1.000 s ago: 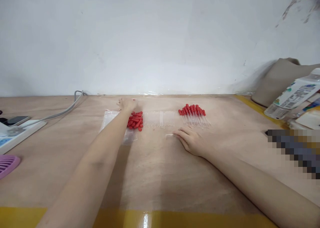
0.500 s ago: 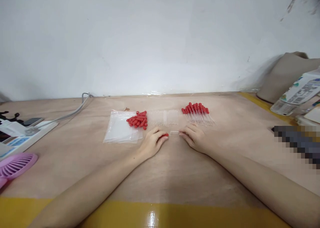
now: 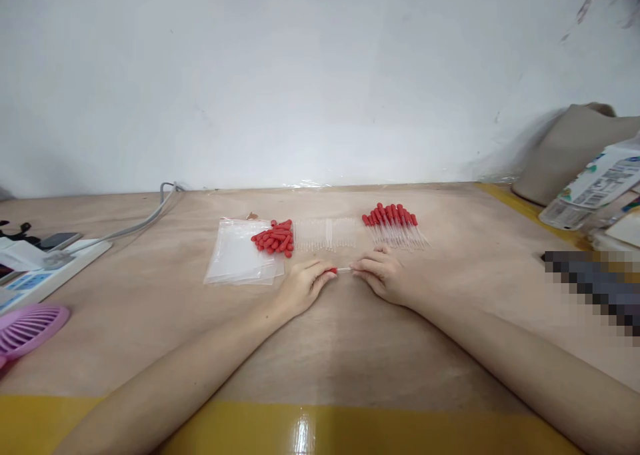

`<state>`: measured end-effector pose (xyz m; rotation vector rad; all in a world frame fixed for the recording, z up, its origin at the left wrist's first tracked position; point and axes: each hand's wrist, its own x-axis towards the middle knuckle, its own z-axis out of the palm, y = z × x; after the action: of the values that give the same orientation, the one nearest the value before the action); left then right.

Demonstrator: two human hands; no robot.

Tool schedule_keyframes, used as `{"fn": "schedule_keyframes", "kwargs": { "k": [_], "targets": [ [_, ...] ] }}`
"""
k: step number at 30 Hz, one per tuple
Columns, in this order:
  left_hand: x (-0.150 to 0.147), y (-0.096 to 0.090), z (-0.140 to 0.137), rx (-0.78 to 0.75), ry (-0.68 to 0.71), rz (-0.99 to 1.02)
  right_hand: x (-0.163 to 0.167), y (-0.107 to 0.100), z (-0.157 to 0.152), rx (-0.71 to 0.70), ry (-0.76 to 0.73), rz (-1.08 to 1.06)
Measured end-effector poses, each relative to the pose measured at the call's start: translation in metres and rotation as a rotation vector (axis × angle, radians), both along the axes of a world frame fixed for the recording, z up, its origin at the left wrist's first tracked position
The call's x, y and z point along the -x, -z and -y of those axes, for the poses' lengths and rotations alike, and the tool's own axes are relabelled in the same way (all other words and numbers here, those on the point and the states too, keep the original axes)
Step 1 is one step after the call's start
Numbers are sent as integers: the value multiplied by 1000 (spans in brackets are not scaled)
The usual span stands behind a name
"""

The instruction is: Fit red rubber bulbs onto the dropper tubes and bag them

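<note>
Red cap (image 3: 333,270), slender clear tube (image 3: 344,270) meeting it, pinched by left and right hands (image 3: 302,286) respectively

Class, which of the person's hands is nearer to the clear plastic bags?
Left. The left hand, pinching a red bulb, is just beside the near right corner of the bags; the right hand is farther right, holding a clear tube.

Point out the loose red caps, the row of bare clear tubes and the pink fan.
Loose red caps (image 3: 275,238): head view, middle of the pile.
Row of bare clear tubes (image 3: 328,234): head view, middle of the row.
Pink fan (image 3: 33,328): head view, on its slatted grille.
</note>
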<state>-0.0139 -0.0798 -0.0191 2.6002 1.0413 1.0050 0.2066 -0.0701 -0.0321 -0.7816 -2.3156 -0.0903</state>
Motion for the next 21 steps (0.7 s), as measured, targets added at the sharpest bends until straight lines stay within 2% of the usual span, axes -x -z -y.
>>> {"fn": "schedule_keyframes", "kwargs": {
  "k": [6,13,21],
  "targets": [
    [0,2,1,0,45,-37,-1,-6,-3,10,-29,40],
    [0,6,-2,-60,10,-139,3,-6,2,-157,40,104],
    [10,6,-15,-125,36,27,5,7,-4,-25,16,-63]
  ]
}}
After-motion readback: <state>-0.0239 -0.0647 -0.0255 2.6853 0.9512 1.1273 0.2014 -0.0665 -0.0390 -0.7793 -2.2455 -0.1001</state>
